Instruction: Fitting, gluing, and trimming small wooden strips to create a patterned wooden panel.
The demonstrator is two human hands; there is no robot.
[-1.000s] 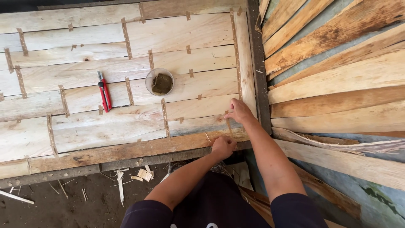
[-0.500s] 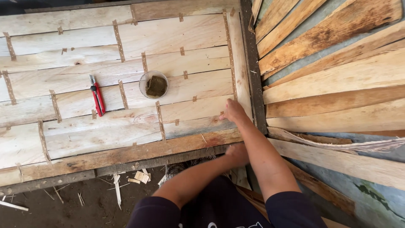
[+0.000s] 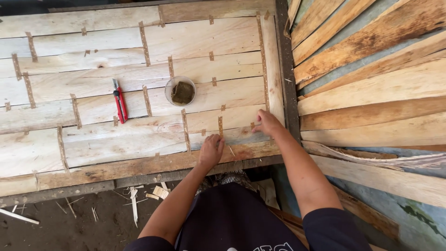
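Dirt floor w/ wood scraps, stacked planks right, daylight

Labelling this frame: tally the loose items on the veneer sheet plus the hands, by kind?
Red-handled cutter: 1
Round clear container of brownish paste: 1
Bare hands pressing on the pale patched wood veneer sheet: 2, left hand and right hand
Total: 4

On the desk, we find the cutter left of the cup; both our hands rest nearer us than the cup.
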